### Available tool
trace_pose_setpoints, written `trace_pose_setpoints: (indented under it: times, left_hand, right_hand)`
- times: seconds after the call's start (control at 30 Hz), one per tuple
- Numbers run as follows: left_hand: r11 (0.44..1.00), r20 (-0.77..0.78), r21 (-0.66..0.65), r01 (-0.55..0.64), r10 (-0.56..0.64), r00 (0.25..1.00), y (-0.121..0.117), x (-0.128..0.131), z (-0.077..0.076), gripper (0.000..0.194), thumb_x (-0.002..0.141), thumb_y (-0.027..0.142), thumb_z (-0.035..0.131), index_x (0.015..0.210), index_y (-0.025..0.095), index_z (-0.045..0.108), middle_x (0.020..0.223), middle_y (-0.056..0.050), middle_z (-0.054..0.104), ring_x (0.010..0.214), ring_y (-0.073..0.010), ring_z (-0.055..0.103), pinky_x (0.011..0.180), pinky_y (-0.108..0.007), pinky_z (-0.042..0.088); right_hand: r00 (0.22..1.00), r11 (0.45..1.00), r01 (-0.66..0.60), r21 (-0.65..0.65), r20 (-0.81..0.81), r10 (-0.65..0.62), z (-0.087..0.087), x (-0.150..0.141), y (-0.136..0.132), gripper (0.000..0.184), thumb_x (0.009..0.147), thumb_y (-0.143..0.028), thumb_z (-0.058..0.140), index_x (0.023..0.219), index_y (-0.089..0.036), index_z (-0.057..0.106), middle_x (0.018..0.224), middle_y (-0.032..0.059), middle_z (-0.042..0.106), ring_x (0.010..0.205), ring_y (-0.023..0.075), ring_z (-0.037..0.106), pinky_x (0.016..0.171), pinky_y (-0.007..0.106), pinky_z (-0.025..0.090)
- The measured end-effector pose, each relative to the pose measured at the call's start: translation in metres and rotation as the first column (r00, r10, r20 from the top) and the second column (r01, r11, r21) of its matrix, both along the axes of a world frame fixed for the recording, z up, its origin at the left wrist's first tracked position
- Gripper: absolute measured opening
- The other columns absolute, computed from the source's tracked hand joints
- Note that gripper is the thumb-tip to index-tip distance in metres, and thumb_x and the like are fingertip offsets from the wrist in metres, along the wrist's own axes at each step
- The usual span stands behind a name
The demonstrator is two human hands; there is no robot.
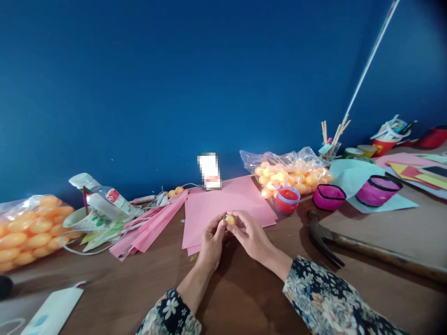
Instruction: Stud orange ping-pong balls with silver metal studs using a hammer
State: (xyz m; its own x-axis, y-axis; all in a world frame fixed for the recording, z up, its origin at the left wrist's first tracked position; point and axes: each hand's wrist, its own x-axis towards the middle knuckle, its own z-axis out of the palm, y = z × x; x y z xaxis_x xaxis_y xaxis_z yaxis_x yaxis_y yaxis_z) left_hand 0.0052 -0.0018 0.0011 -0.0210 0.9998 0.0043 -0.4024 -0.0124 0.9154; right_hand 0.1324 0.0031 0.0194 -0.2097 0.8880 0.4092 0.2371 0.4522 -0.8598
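Observation:
Between the fingertips of both hands is a small round yellow-orange piece point(229, 219) with a dark patch at its upper left; its exact kind is too small to tell. My left hand point(212, 243) pinches it from the left with thumb and fingers. From the right, my right hand point(252, 236) is closed on it too. Both hands are above the near edge of stacked pink paper sheets point(223, 202). Similar orange egg-shaped balls fill a clear bag point(295, 177) at the back right and another bag point(35, 230) at the far left.
A claw hammer point(370, 251) lies to the right. Behind it stand two magenta fabric cups point(329, 197) and a red tub point(287, 201). Pink strips point(153, 228), a cable and a tilted plastic bottle point(108, 200) lie left. A blue wall point(209, 83) closes off the back.

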Motion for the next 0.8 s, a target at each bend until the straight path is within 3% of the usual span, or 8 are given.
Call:
trace_pose_setpoints:
  times: [0.3,0.53,0.67,0.8]
  left_hand:
    - [0.999,-0.067,0.009,0.05,-0.05,0.997,-0.003,0.0,0.005,0.045,0.076,0.033,0.058,0.119,0.021,0.052,0.124,-0.008,0.054,0.109,-0.0243,0.052,0.089,-0.037,0.045]
    - [0.991,-0.342,0.127,0.031,0.015,0.939,-0.005,0.001,0.01,0.049,0.075,0.033,0.059,0.122,0.022,0.049,0.122,-0.006,0.056,0.113,-0.0226,0.049,0.095,-0.034,0.04]
    - [0.994,-0.362,0.106,0.031,0.01,0.932,-0.004,0.001,0.007,0.047,0.075,0.036,0.058,0.119,0.021,0.051,0.114,-0.007,0.059,0.099,-0.0212,0.057,0.08,-0.032,0.049]
    - [0.993,-0.402,0.119,-0.005,0.053,0.914,-0.004,0.001,0.004,0.04,0.074,0.036,0.059,0.109,0.017,0.058,0.102,-0.008,0.062,0.083,-0.0179,0.059,0.067,-0.027,0.05]
  right_hand:
    - [0.995,0.992,-0.007,-0.129,-0.101,-0.006,-0.002,0.0,0.001,0.028,0.082,-0.034,0.052,0.106,-0.02,0.052,0.106,0.0075,0.059,0.09,0.0181,0.059,0.07,0.027,0.051]
    - [0.986,0.99,-0.05,-0.13,-0.167,0.028,0.008,0.002,0.002,0.023,0.086,-0.035,0.044,0.097,-0.018,0.055,0.087,0.0036,0.063,0.082,0.0155,0.06,0.075,0.027,0.048]
    - [0.992,0.989,-0.034,-0.143,-0.127,0.016,0.008,0.003,0.002,0.024,0.086,-0.037,0.044,0.092,-0.018,0.056,0.081,0.0026,0.063,0.076,0.015,0.06,0.07,0.025,0.048]
    - [0.995,0.984,-0.054,-0.168,-0.09,0.039,0.007,0.005,0.002,0.028,0.087,-0.04,0.041,0.085,-0.017,0.056,0.073,0.0017,0.062,0.066,0.0138,0.059,0.061,0.023,0.046]
